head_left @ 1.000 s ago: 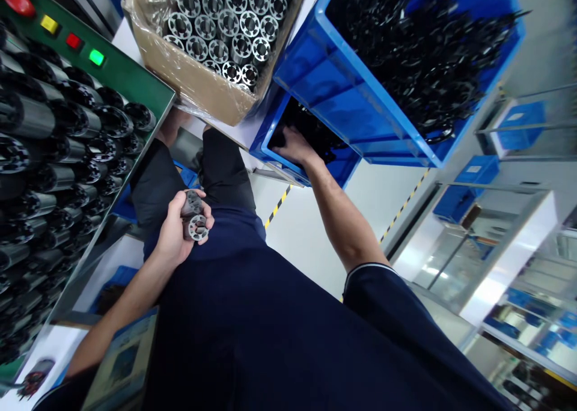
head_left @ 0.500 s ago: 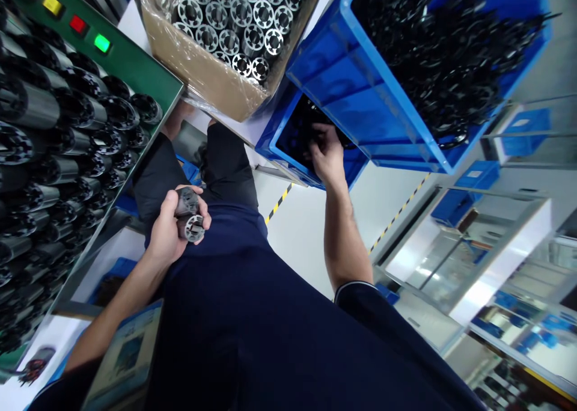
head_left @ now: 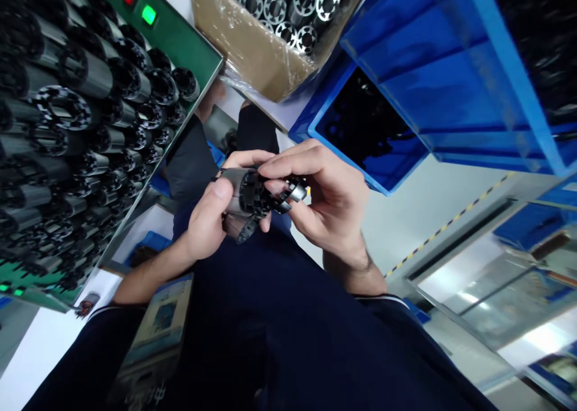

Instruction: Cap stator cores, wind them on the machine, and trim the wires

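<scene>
In front of my body, my left hand [head_left: 205,222] is wrapped round two grey slotted metal cylinders that look like motor stator cores. The upper core [head_left: 235,188] lies under my thumb, and the lower core [head_left: 237,226] sits just below it. My right hand [head_left: 336,200] pinches several black toothed rings [head_left: 291,196] with thumb and fingers. One black ring [head_left: 256,193] is at the upper core's right end; whether it is seated there I cannot tell. My right fingers partly hide the rings.
A cardboard box [head_left: 252,56] of upright stator cores stands ahead. Blue bins [head_left: 387,182] with black parts are on the right, one higher [head_left: 433,68]. At left, a green machine frame [head_left: 180,38] with lit buttons borders rows of black-ended cores [head_left: 90,77].
My right hand has come out of the lower blue bin with black rings and moved left to the cores. My left hand has moved right and up, still holding both cores. The view has shifted.
</scene>
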Demonstrator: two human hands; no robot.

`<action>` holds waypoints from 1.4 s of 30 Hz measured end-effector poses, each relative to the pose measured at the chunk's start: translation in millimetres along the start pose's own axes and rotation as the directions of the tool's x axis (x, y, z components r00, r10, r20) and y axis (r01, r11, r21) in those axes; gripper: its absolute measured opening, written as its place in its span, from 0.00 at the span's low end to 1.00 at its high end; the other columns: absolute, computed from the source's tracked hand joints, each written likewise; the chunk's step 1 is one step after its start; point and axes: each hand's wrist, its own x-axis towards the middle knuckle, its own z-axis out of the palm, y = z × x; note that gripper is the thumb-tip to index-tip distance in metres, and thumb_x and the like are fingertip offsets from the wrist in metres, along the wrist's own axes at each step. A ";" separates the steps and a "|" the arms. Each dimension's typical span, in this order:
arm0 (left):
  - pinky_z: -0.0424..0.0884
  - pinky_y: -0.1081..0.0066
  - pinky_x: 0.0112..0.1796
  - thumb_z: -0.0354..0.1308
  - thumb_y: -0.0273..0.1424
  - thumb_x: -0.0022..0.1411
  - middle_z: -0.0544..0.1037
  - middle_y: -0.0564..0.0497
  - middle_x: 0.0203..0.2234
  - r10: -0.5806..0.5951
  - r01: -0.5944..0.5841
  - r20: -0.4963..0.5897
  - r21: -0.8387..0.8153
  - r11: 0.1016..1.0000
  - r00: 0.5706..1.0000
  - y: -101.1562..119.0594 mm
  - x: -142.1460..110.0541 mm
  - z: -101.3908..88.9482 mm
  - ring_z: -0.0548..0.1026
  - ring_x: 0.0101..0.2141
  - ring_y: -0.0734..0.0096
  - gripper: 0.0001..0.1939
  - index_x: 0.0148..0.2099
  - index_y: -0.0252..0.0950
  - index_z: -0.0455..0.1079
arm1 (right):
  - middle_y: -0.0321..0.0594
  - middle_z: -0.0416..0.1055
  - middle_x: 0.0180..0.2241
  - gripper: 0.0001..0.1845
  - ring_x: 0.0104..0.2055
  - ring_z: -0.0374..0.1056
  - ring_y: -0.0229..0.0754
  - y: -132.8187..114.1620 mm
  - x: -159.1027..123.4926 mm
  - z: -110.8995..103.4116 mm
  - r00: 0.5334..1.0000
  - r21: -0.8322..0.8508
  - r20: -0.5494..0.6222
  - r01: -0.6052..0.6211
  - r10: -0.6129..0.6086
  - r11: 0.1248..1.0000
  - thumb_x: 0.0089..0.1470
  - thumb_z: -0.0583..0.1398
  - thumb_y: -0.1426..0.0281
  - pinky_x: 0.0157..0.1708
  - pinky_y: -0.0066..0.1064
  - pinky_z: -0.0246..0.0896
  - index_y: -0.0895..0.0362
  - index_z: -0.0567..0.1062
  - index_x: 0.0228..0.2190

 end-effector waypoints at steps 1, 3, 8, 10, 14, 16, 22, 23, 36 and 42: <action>0.86 0.60 0.34 0.56 0.62 0.84 0.85 0.46 0.36 0.006 -0.006 -0.007 -0.002 1.000 1.000 -0.2 -3.0 0.1 0.88 0.33 0.54 0.33 0.70 0.41 0.78 | 0.39 0.89 0.46 0.19 0.48 0.86 0.56 1.0 -0.1 1.8 1.000 0.008 0.002 -0.001 0.001 1.000 0.68 0.78 0.69 0.51 0.49 0.91 0.37 0.90 0.55; 0.87 0.59 0.36 0.57 0.63 0.84 0.85 0.46 0.37 0.009 -0.008 -0.021 0.004 1.000 1.000 -1.0 -7.2 -0.7 0.90 0.36 0.52 0.34 0.70 0.41 0.78 | 0.39 0.89 0.44 0.14 0.47 0.86 0.56 1.6 0.5 4.5 1.000 0.029 -0.006 0.024 -0.023 0.999 0.71 0.75 0.68 0.50 0.50 0.91 0.37 0.91 0.54; 0.86 0.60 0.38 0.58 0.63 0.83 0.86 0.46 0.40 -0.001 0.000 0.007 0.054 0.999 1.000 -3.2 -10.0 -6.3 0.89 0.36 0.55 0.34 0.70 0.43 0.78 | 0.39 0.86 0.38 0.10 0.44 0.86 0.53 -3.5 3.4 5.6 0.994 0.021 -0.029 0.108 -0.107 0.994 0.77 0.69 0.65 0.46 0.48 0.90 0.40 0.92 0.52; 0.85 0.61 0.37 0.59 0.64 0.83 0.86 0.46 0.42 0.012 -0.014 0.033 0.071 0.997 0.999 -4.3 -10.5 -9.5 0.89 0.35 0.57 0.35 0.72 0.43 0.76 | 0.39 0.87 0.39 0.10 0.44 0.87 0.52 -4.3 3.8 4.2 0.990 0.005 -0.030 0.136 -0.135 0.991 0.78 0.69 0.65 0.46 0.45 0.90 0.41 0.92 0.51; 0.82 0.64 0.33 0.61 0.64 0.82 0.86 0.46 0.41 -0.014 0.008 0.067 0.093 0.996 0.998 -5.2 -12.4 -14.0 0.88 0.35 0.57 0.37 0.76 0.45 0.72 | 0.37 0.89 0.44 0.06 0.43 0.87 0.47 -2.7 4.3 1.7 0.978 -0.009 -0.013 0.208 -0.208 0.978 0.76 0.73 0.62 0.46 0.38 0.90 0.40 0.93 0.51; 0.82 0.64 0.32 0.61 0.61 0.83 0.86 0.47 0.39 -0.041 0.036 0.068 0.075 0.997 0.997 -3.3 -13.3 -13.2 0.88 0.34 0.57 0.35 0.77 0.46 0.72 | 0.35 0.90 0.46 0.08 0.44 0.88 0.47 -1.2 4.0 1.7 0.970 0.001 -0.030 0.241 -0.241 0.970 0.79 0.70 0.60 0.45 0.39 0.90 0.38 0.93 0.52; 0.85 0.60 0.33 0.71 0.60 0.76 0.81 0.51 0.32 -0.148 0.148 -0.056 0.011 0.989 0.987 8.7 -11.8 -3.8 0.87 0.32 0.54 0.35 0.74 0.48 0.77 | 0.38 0.87 0.49 0.11 0.49 0.88 0.53 4.8 -1.5 5.9 0.971 -0.037 -0.044 0.233 -0.234 0.972 0.80 0.68 0.54 0.52 0.49 0.92 0.34 0.93 0.54; 0.86 0.59 0.34 0.71 0.60 0.76 0.81 0.50 0.33 -0.149 0.150 -0.059 0.004 0.989 0.987 9.6 -10.3 -2.7 0.87 0.33 0.54 0.34 0.73 0.48 0.77 | 0.39 0.86 0.49 0.13 0.50 0.88 0.54 5.3 -1.9 6.3 0.971 -0.045 -0.043 0.235 -0.237 0.971 0.81 0.67 0.52 0.53 0.50 0.92 0.34 0.93 0.54; 0.71 0.67 0.26 0.78 0.50 0.68 0.77 0.55 0.31 0.032 -0.036 -0.307 -0.007 0.999 0.951 6.8 25.0 -3.4 0.76 0.25 0.70 0.23 0.52 0.44 0.75 | 0.36 0.86 0.43 0.23 0.33 0.75 0.45 9.4 0.8 -30.5 0.993 -0.018 0.113 0.019 -0.017 1.000 0.69 0.69 0.76 0.28 0.40 0.75 0.38 0.89 0.56; 0.74 0.64 0.31 0.77 0.47 0.66 0.77 0.55 0.31 0.127 -0.073 -0.393 0.148 0.986 0.911 15.3 26.0 2.2 0.74 0.26 0.68 0.22 0.54 0.46 0.76 | 0.37 0.86 0.46 0.26 0.38 0.82 0.45 7.3 -10.7 -17.8 0.988 0.342 0.156 -0.064 0.010 0.938 0.62 0.79 0.74 0.29 0.34 0.86 0.41 0.90 0.58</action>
